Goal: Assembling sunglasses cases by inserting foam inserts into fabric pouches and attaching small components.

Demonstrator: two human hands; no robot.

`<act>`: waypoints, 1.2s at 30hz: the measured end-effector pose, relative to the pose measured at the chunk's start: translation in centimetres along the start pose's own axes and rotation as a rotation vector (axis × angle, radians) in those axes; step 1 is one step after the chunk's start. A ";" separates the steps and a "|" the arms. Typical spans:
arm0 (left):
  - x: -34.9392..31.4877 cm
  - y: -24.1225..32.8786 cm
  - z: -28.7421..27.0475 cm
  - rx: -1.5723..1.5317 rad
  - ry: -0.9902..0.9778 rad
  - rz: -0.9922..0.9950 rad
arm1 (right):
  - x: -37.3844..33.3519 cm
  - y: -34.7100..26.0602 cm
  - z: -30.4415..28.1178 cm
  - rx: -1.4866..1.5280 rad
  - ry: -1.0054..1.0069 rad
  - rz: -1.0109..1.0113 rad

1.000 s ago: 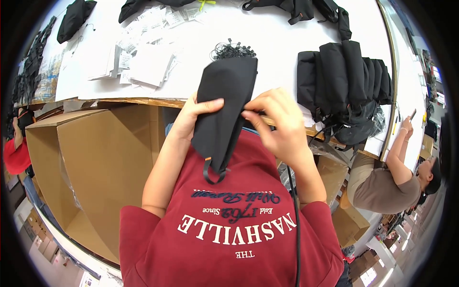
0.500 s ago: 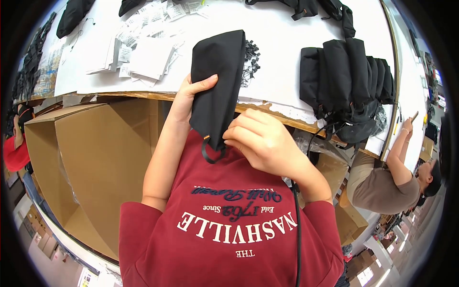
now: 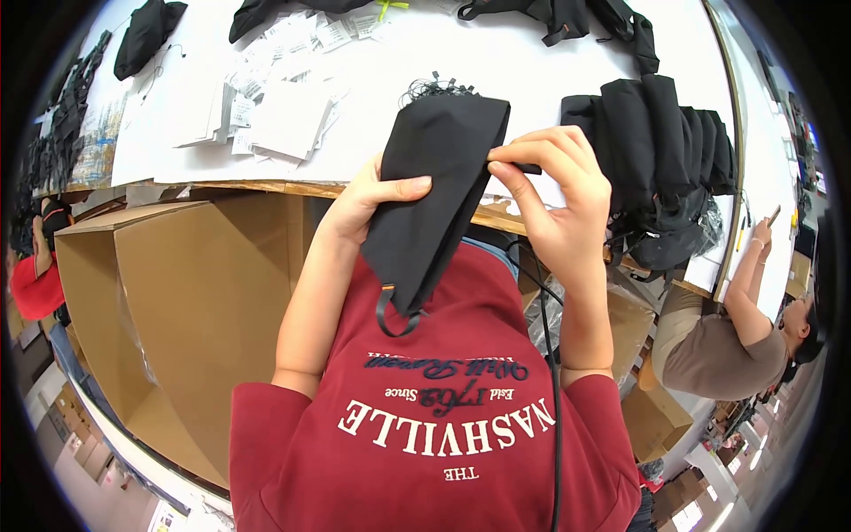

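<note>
A black fabric pouch, long and flat with a fold down its right side, is held up in front of my chest. Its left side is gripped by my left hand, thumb across the front. At the right edge of the pouch, my right hand pinches with thumb and forefinger; a short dark piece shows between its fingers, too small to make out. From the pouch's lower tip hangs a thin black loop beside a small orange-edged tab.
White tags and cards lie on the white table, with small black corded pieces behind the pouch. Stacked black pouches stand at right. A large cardboard box is below the table's left edge. A co-worker is at far right.
My right hand has moved up from the pouch's lower tip to its upper right edge. The pouch has shifted right and slightly lower in view.
</note>
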State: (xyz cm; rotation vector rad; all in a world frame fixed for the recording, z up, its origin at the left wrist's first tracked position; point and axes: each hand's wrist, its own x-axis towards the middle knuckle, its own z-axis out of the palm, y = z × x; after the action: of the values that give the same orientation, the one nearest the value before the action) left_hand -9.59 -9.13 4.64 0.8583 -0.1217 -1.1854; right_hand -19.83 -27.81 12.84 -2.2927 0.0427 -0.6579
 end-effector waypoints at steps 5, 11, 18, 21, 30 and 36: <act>-0.4 -0.6 -0.7 -0.065 -0.069 -0.027 | 0.4 0.7 -0.3 -0.136 0.098 0.010; -0.5 -0.7 -0.5 -0.232 0.039 0.039 | -0.2 0.5 0.3 -0.251 0.203 -0.032; 0.3 -0.1 -2.1 -0.437 0.013 0.294 | -3.0 -2.7 0.8 0.151 -0.405 0.104; 0.2 0.3 -1.6 -0.390 0.075 0.360 | -3.1 -3.0 0.9 0.131 -0.484 0.054; 0.3 0.2 -2.0 -0.418 0.306 0.452 | -4.1 -4.1 1.3 0.175 -0.485 0.031; 0.1 0.7 -1.7 -0.421 0.292 0.465 | -4.6 -3.8 1.8 0.378 -0.613 0.202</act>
State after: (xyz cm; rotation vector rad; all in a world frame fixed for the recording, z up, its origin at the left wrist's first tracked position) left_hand -8.14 -8.27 3.89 0.5774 0.1577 -0.6080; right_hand -23.62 -22.89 12.23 -1.9937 -0.1292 0.1478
